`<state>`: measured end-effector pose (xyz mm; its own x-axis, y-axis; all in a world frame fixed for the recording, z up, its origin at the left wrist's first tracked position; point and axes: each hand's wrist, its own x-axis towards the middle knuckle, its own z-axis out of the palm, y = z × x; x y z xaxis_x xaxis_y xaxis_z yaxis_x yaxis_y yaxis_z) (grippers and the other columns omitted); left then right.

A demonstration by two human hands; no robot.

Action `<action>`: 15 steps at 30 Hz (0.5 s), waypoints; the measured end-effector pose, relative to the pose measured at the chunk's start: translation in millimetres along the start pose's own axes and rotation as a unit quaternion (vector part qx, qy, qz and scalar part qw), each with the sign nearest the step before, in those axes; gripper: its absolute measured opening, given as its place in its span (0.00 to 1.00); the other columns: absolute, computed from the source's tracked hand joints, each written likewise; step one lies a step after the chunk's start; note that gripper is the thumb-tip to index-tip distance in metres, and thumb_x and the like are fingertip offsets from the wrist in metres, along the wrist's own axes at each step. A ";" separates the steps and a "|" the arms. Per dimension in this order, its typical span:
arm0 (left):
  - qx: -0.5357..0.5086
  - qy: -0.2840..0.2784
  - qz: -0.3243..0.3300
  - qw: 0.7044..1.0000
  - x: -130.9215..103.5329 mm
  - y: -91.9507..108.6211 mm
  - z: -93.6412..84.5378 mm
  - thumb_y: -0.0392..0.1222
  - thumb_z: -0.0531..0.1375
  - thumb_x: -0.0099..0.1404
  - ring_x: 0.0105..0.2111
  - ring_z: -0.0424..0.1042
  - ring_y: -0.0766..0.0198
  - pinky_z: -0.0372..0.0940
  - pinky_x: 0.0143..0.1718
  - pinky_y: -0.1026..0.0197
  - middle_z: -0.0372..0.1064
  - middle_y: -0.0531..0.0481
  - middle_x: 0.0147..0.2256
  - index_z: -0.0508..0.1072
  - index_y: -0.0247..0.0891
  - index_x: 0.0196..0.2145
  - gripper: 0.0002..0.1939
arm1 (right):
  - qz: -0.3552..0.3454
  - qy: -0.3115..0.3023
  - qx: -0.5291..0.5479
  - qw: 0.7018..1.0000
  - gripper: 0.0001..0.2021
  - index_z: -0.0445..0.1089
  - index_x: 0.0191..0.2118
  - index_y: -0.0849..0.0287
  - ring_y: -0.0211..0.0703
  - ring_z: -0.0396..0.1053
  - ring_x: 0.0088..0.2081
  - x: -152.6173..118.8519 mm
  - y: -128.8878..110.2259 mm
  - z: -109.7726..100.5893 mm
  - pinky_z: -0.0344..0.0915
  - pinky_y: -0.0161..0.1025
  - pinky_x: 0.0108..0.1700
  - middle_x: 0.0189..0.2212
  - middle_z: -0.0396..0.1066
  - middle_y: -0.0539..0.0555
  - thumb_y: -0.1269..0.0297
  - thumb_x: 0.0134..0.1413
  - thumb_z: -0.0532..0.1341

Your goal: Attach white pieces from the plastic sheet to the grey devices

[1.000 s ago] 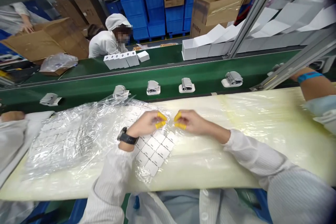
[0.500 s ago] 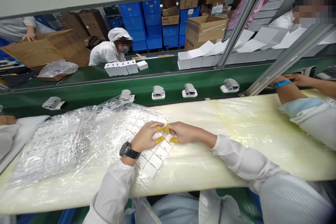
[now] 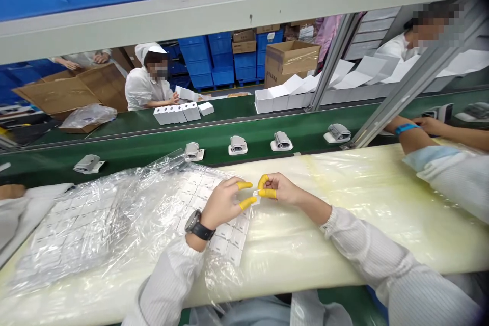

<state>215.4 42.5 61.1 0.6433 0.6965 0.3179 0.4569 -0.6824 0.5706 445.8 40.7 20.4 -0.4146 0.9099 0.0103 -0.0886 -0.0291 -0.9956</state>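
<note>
My right hand (image 3: 281,189), with yellow finger cots on thumb and index finger, pinches a small white piece (image 3: 257,197); its exact kind is too small to tell. My left hand (image 3: 223,204) has the same yellow cots and a black watch on its wrist. Its thumb tip is at the piece's left edge, while the index finger stays apart from the thumb. Beneath and around the left hand lie rows of small white rectangular pieces (image 3: 229,244) with dark print, partly covered by a clear plastic bag (image 3: 153,204).
Beyond the plastic-covered table (image 3: 344,214), a green conveyor (image 3: 214,135) carries several rolled grey cuffs on white bases, one (image 3: 281,141) in front of me. A co-worker's arm (image 3: 416,140) is at right. A metal post (image 3: 405,81) and overhead beam (image 3: 229,10) frame the view.
My hands have lifted off the rows of white pieces, and a small white piece now shows between my right fingertips. The head view has tilted up. A co-worker opposite now holds a white box.
</note>
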 end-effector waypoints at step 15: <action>0.088 0.023 0.088 0.992 48.2 -6.6 23.3 0.45 0.59 0.70 0.38 0.72 0.60 0.64 0.46 0.52 0.77 0.50 0.37 0.78 0.44 0.37 0.09 | -0.055 0.112 -0.089 0.988 0.20 0.72 0.42 0.58 0.32 0.53 0.23 -10.6 15.1 -32.0 0.53 0.33 0.25 0.26 0.65 0.47 0.52 0.46 0.72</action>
<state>257.7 75.4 55.1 0.6948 0.5705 0.4379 0.4429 -0.8192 0.3644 477.8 43.9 2.3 -0.1980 0.9730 0.1188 0.0477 0.1307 -0.9903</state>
